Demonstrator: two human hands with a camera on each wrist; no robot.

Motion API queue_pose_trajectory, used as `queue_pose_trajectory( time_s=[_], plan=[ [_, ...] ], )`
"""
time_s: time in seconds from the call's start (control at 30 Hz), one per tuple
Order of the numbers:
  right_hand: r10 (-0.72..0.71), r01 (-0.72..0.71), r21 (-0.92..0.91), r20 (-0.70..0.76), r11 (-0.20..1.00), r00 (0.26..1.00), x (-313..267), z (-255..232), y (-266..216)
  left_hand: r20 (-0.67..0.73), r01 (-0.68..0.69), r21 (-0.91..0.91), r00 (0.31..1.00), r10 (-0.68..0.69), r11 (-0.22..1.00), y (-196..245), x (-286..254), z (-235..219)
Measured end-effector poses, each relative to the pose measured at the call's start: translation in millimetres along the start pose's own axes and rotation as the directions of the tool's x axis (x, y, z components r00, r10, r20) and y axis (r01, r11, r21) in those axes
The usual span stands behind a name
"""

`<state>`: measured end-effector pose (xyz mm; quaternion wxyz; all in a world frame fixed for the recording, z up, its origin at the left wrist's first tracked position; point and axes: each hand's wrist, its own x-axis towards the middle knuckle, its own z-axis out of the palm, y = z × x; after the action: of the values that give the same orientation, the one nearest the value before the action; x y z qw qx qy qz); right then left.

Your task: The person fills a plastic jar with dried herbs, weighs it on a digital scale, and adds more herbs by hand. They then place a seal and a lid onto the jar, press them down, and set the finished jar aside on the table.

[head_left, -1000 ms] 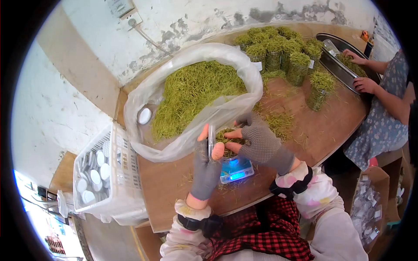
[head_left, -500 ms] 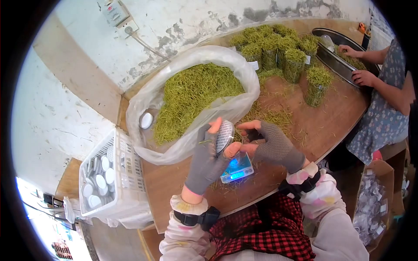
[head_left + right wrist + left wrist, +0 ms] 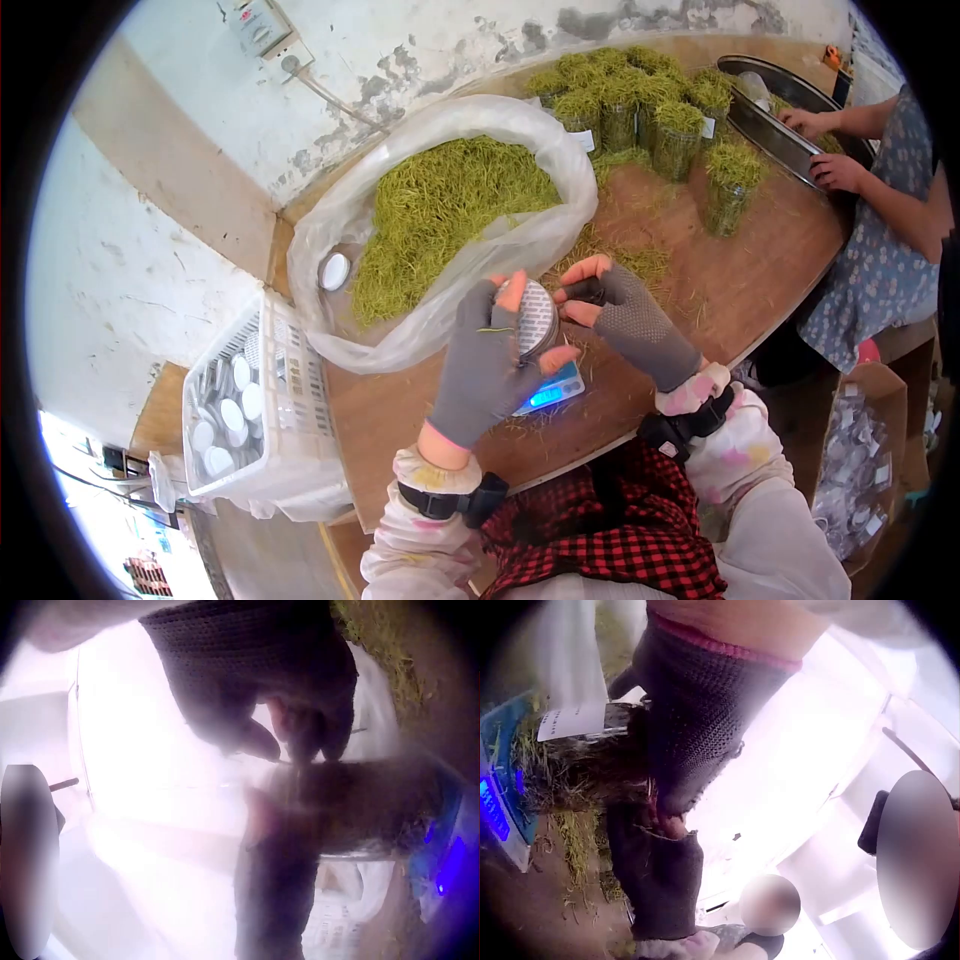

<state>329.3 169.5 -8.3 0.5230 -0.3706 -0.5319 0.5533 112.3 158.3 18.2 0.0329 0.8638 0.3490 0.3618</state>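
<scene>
In the head view my left hand (image 3: 487, 352), in a grey fingerless glove, holds a round lid (image 3: 537, 318) with a printed grey face, thumb and fingers at its edge. A clear jar (image 3: 360, 851) of dried green stalks stands below it, mostly hidden from above. The jar is on a small blue digital scale (image 3: 562, 388) with a lit display. My right hand (image 3: 635, 320), gloved alike, is at the right of the lid. Its fingers and thumb are bent, the tips right at the jar's rim in the right wrist view; I cannot tell whether they pinch anything.
A large clear plastic bag (image 3: 510, 255) holds a heap of dried stalks (image 3: 450, 210). Several filled jars (image 3: 676, 150) stand behind. A white basket (image 3: 300, 420) of lids is at left. Another person's hands (image 3: 838, 172) work at a dark tray (image 3: 775, 135). Loose stalks litter the table (image 3: 690, 280).
The lid was edge-on in my left hand; it has tipped so its printed face shows. My right hand has drawn back rightward from the stalks in the jar's mouth.
</scene>
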Motion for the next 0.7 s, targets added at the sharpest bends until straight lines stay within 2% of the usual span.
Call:
queue_pose_trajectory(
  time_s=[0.03,0.17,0.23,0.27,0.33,0.37,0.4,0.43,0.47,0.5,0.53,0.6,0.63,0.67,0.7],
  plan=[
    [-0.06,0.06,0.003,0.029,0.998,0.998,-3.6,-1.3,3.1,0.008,0.003,-0.005,1.0,-0.002,1.0,1.3,-0.2,-1.0],
    [-0.026,0.026,-0.012,0.026,1.0,0.999,-11.7,0.8,-2.5,0.062,0.004,0.036,0.998,-0.006,0.999,1.9,0.3,-2.3],
    [0.036,-0.036,0.097,-0.004,0.995,0.999,-16.1,4.3,-4.9,0.063,0.016,0.051,0.998,-0.019,0.999,0.1,-3.8,-2.1],
    [0.032,-0.032,0.093,0.0,0.995,0.999,-19.3,5.6,-3.2,0.044,0.054,0.054,0.997,-0.057,0.997,-1.3,-6.7,-2.7],
    [0.029,-0.014,0.106,-0.146,0.994,0.989,-25.9,6.3,4.2,0.015,0.087,0.059,0.996,-0.088,0.995,-2.9,-12.1,-8.5],
    [0.025,-0.01,0.105,-0.144,0.994,0.989,-28.8,7.3,7.2,-0.017,0.154,-0.092,0.988,-0.157,0.984,-3.2,-17.7,-15.0],
    [0.019,-0.005,0.071,-0.207,0.997,0.978,-32.5,8.9,11.0,-0.034,0.216,-0.243,0.972,-0.231,0.946,-2.1,-21.8,-19.5],
    [0.018,-0.008,0.039,-0.268,0.999,0.963,-36.0,11.8,14.8,-0.029,0.223,-0.242,0.971,-0.237,0.944,4.2,-23.5,-24.4],
    [0.029,-0.018,0.043,-0.265,0.999,0.964,-39.9,17.0,11.7,-0.023,0.27,-0.434,0.95,-0.31,0.86,14.5,-24.5,-30.0],
    [0.199,-0.126,0.356,-0.177,0.926,0.964,-43.6,23.7,3.9,-0.008,0.297,-0.607,0.925,-0.379,0.737,20.8,-25.9,-32.8],
    [0.326,-0.23,0.62,-0.043,0.75,0.944,-44.3,29.1,-1.2,-0.011,0.298,-0.605,0.924,-0.382,0.738,22.2,-26.7,-32.7],
    [0.316,-0.233,0.65,-0.012,0.723,0.949,-45.8,37.1,6.0,-0.047,0.078,-0.277,0.994,-0.094,0.958,23.6,-25.9,-32.9],
    [0.306,-0.232,0.683,0.012,0.693,0.952,-48.2,41.4,11.4,-0.051,0.074,-0.274,0.995,-0.091,0.959,22.8,-31.3,-33.0],
    [0.121,-0.104,0.392,-0.017,0.914,0.993,-50.2,42.0,12.8,0.015,0.179,-0.519,0.98,-0.2,0.836,20.5,-40.6,-31.3],
    [0.117,-0.107,0.386,-0.002,0.916,0.993,-49.9,42.0,12.5,0.105,0.276,-0.718,0.951,-0.292,0.639,19.0,-46.9,-31.1]
  ],
)
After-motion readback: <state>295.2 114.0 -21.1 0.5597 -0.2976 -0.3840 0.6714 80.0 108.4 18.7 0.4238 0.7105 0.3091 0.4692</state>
